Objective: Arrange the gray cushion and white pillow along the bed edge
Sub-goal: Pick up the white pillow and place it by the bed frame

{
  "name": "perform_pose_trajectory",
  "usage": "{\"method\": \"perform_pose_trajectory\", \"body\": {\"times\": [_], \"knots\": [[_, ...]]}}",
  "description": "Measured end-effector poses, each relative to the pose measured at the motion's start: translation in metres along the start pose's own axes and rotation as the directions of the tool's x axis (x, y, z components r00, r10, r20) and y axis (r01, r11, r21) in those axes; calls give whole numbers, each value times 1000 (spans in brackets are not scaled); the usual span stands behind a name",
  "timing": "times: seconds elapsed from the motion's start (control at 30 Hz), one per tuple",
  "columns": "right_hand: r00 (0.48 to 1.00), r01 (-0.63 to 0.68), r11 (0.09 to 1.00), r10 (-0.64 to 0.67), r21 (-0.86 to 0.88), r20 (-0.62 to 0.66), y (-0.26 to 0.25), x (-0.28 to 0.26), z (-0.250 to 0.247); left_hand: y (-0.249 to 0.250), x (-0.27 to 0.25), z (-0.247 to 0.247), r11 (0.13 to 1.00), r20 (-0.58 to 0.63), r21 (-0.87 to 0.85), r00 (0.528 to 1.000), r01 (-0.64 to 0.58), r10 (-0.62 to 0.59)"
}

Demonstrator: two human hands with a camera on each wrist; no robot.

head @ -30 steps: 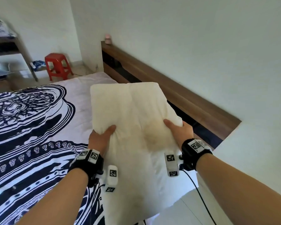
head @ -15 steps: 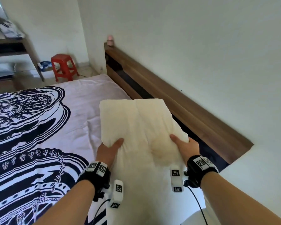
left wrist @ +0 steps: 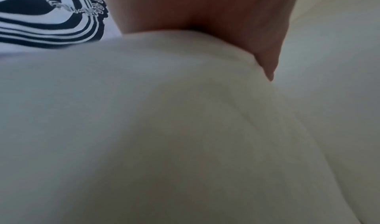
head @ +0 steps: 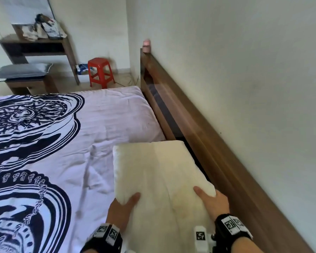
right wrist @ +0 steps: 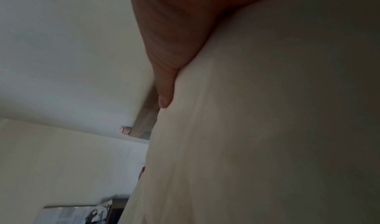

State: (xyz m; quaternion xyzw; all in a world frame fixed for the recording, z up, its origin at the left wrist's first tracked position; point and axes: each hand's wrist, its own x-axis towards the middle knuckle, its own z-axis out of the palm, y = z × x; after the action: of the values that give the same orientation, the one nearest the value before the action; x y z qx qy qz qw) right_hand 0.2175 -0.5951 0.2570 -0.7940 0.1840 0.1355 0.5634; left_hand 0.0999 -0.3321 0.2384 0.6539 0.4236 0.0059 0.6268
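Head view shows the white pillow [head: 159, 181], grasped by the left hand [head: 123, 209] and right hand [head: 212, 201] with thumbs on top, now lowered beside the headboard [head: 199, 136], while the gray cushion [head: 22, 70] waits far beyond both grips.

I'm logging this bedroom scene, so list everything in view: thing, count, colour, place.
white pillow: 1, cream-white, held over the bed's right side by the headboard
gray cushion: 1, gray, on a low wooden bench at far left
bed sheet: 1, white with navy print, covering the bed
headboard: 1, brown wood, along the right wall
stool: 1, red, on the floor beyond the bed
small jar: 1, pink, on the headboard's far end
shelf: 1, brown wood, far left, with clutter on top
left hand: grips the pillow's left edge
right hand: grips the pillow's right edge
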Motion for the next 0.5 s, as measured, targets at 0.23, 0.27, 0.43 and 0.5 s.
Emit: {"method": "perform_pose_trajectory", "body": {"times": [0.23,0.27,0.43,0.5], "knots": [[997,29,993,-21,-118,69,19,79,16,-30,46,43,997,-27,-10,996,80,-80],[997,38,993,-30,-114,71,19,88,20,-27,54,49,997,-14,-14,997,74,-74],[997,48,993,-42,-110,57,28,148,42,-15,115,74,999,-34,21,998,47,-47],[998,53,991,-48,-121,44,21,170,48,-12,137,77,1000,-31,10,999,22,-22]]}}
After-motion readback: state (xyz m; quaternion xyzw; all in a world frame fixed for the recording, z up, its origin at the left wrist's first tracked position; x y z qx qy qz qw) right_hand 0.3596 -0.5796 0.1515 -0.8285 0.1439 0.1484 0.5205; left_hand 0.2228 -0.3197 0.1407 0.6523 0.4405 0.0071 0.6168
